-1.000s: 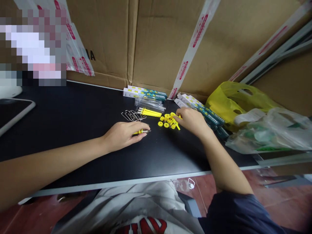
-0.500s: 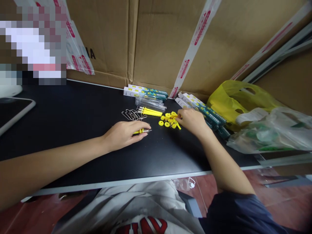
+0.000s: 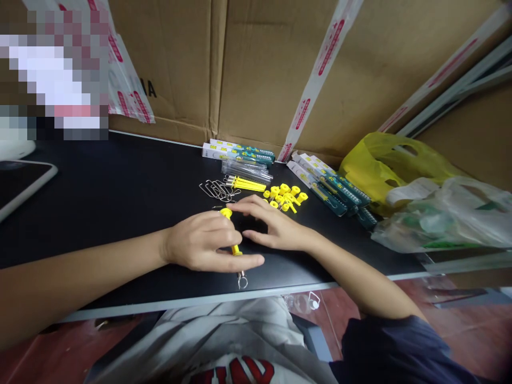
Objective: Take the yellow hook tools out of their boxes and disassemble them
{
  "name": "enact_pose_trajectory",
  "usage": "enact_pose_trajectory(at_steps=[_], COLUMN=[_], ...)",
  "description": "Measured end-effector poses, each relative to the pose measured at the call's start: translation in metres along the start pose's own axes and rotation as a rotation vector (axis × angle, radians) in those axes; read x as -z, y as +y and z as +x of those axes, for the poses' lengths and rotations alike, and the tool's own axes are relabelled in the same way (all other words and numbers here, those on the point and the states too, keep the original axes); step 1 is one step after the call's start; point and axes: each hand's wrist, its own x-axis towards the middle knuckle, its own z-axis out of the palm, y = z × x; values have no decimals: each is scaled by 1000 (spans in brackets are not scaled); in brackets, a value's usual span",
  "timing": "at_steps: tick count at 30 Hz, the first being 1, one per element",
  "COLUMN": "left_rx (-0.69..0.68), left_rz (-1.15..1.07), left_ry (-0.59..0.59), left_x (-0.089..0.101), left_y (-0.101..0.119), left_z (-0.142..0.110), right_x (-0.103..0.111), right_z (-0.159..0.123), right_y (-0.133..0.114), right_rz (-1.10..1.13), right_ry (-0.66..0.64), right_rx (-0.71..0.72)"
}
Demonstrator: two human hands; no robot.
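Note:
My left hand (image 3: 204, 240) is closed around a yellow spring scale (image 3: 236, 249), its metal ring end pointing at the table's near edge. A yellow cap (image 3: 225, 213) shows at the scale's far end, above my fist. Close against that cap are the fingertips of my right hand (image 3: 280, 226), curved, with the thumb apart from the fingers; whether they touch it I cannot tell. Just beyond the right hand lie several small yellow caps (image 3: 284, 188). Farther back are yellow scale rods (image 3: 250, 184), bent wire hooks (image 3: 218, 189) and clear plastic tubes (image 3: 248, 172).
Printed boxes (image 3: 240, 152) lie along the cardboard at the back, with more boxes (image 3: 332, 181) at the right. A yellow bag (image 3: 368, 160) and a clear bag (image 3: 448, 218) fill the right end. At far left lies a tablet-like device (image 3: 24, 184).
My right hand has moved left from the yellow caps to the spring scale. My left hand has turned the scale, so its metal end now points toward me instead of right.

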Motion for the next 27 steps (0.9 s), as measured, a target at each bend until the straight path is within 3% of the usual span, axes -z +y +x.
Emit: enact_pose_trajectory(at_steps=[4,9,13,19,27], left_rx=[-49,238,309,614,873], left_rz=[-61,-197,-187,-207,-223], left_ry=[-7,-78,41,196,33], left_x=[0,-3,-3,-7,-14], left_y=[3,2,-4,-12,-14], left_z=[0,-4,-5,-2,-6], right_x=[-3,5,10,17,16], right_z=[-2,-2,-2,-2,-3], right_y=[3,10,10,11,9], right_rz=[73,210,273,446,458], right_ry=[78,149,218,326,343], right_rx=[-62,-92,-153,-223,-228])
